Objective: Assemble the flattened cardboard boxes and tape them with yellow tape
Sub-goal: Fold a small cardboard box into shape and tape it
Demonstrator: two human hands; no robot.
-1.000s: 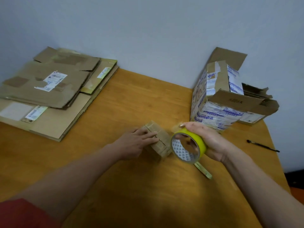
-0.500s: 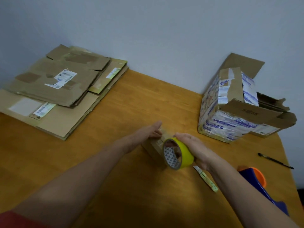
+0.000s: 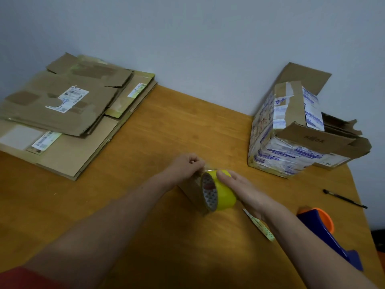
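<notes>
item one: small cardboard box (image 3: 190, 187), brown, on the counter (image 3: 166, 132) at centre front, mostly hidden behind the roll. item two: yellow tape roll (image 3: 224, 193), on edge against the box, its core facing us. our right grip (image 3: 243, 191) grasps the roll, fingers laid over its yellow face, thumb hidden. our left grip (image 3: 185, 167) is clenched at the box's far top edge, fingertips pinching what looks like the tape end (image 3: 208, 169). flattened boxes (image 3: 62, 113), stacked at far left, labels up. assembled box (image 3: 291, 138), flaps open, far right by the wall. also on the counter — a black pen (image 3: 343, 198) and a blue and orange tape dispenser (image 3: 325, 228) near the right edge, and a narrow printed strip (image 3: 260, 227) beside our right wrist.
</notes>
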